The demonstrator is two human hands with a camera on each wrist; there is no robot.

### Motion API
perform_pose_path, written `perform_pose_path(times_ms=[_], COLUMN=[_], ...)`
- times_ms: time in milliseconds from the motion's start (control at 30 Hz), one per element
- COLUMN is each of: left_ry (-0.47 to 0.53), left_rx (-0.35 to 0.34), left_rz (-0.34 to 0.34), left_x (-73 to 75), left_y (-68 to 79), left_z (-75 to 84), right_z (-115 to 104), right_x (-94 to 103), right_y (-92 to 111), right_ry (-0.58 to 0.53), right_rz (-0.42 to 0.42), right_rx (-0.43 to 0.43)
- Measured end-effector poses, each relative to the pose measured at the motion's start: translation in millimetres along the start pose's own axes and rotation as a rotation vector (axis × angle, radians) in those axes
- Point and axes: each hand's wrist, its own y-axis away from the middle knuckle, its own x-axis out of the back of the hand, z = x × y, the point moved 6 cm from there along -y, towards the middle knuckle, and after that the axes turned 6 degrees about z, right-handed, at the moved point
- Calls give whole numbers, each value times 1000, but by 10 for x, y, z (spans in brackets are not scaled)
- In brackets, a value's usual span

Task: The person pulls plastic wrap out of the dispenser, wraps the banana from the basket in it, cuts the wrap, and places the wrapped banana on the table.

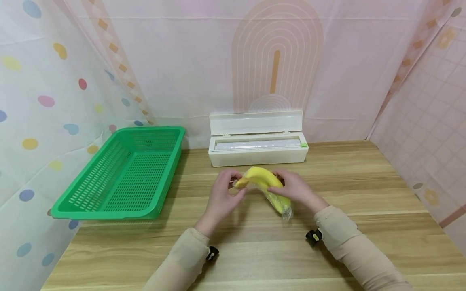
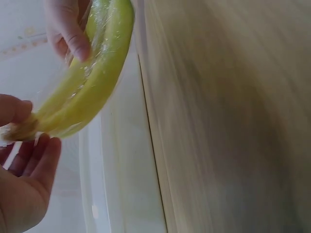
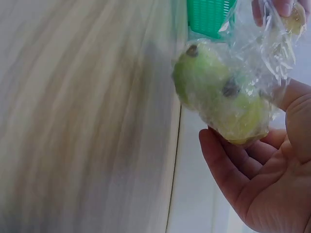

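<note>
A small bunch of yellow bananas (image 1: 263, 174) is held above the table, wrapped in clear cling film (image 1: 287, 213). My left hand (image 1: 222, 196) pinches the brown stem end between thumb and fingers. Farther along the curve, my right hand (image 1: 296, 188) grips the bananas with the thumb on the near side. In the right wrist view, two dark banana tips (image 3: 231, 87) show through crinkled film, and loose film stands up near the right thumb. The left wrist view shows the film lying over the bananas' length (image 2: 97, 77).
Behind the hands stands a white cling film box (image 1: 256, 157), its lid (image 1: 256, 122) raised and a roll (image 1: 258, 144) inside. A green plastic basket (image 1: 156, 212) sits on the left of the wooden table (image 1: 364, 226). Patterned cloth (image 1: 193, 60) hangs around the back and sides.
</note>
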Motion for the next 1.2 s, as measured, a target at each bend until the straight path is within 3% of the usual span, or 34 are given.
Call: perform_pose_path(times_ms=[300, 633, 733, 900, 1200], left_ry=[-72, -199, -241, -343, -496], left_rx=[93, 229, 210, 122, 105], left_rz=[-144, -341, -373, -393, -491], left_x=[-14, -63, -85, -164, -397], left_y=[0, -5, -25, -80, -150], left_z=[-78, -177, -157, -95, -64], right_z=[0, -34, -69, -133, -225], right_x=[7, -22, -34, -59, -134], right_y=[-72, -102, -105, -104, -90], right_ry=[202, 322, 342, 365, 409], right_rz=[1, -16, -23, -29, -25], right_rx=[44, 99, 111, 119, 178])
